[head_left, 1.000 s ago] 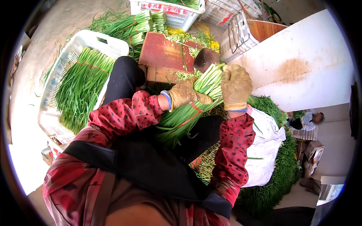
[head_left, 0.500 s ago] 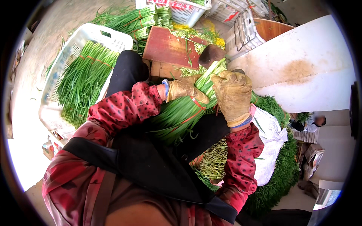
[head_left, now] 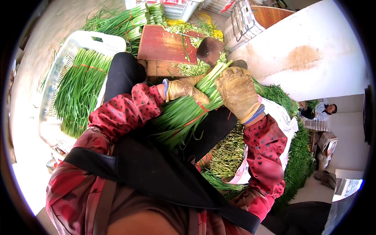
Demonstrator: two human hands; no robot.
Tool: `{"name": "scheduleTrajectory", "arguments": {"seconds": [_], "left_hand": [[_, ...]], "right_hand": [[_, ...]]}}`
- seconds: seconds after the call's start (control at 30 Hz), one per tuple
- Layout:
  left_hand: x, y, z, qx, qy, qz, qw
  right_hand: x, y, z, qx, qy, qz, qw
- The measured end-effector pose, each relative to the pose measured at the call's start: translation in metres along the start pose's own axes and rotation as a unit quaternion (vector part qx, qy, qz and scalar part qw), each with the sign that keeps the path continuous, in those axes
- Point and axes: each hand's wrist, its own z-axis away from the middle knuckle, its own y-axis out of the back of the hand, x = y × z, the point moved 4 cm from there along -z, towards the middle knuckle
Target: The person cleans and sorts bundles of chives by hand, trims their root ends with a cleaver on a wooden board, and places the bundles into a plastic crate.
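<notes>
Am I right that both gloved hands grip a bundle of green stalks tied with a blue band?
Not quite: the head view shows the band is red. Both gloved hands, left hand and right hand, do grip the bundle of green stalks.

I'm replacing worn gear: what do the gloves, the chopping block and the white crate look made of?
Gloves on the left hand and right hand: tan, creased, scuffed, likely leather. Chopping block: wood, worn reddish top over a bare plank edge. White crate: moulded plastic, going by its lattice walls.
</notes>
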Motion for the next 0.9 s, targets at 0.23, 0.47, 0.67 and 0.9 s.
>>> {"name": "scheduleTrajectory", "arguments": {"seconds": [0.23,0.47,0.67,0.9], "left_hand": [[0.003,-0.005,-0.003,0.011,-0.03,0.082,0.996],[0.01,-0.012,0.014,-0.041,-0.031,0.187,0.981],[0.002,0.027,0.002,0.043,-0.086,0.244,0.965],[0.014,0.044,0.026,0.099,-0.133,0.164,0.972]], "right_hand": [[0.006,0.003,0.005,0.07,-0.028,0.052,0.996],[0.116,-0.021,0.04,0.097,-0.368,0.126,0.916],[0.19,-0.021,0.148,0.129,-0.555,-0.138,0.81],[-0.014,-0.072,0.033,0.151,-0.279,-0.499,0.806]]}}
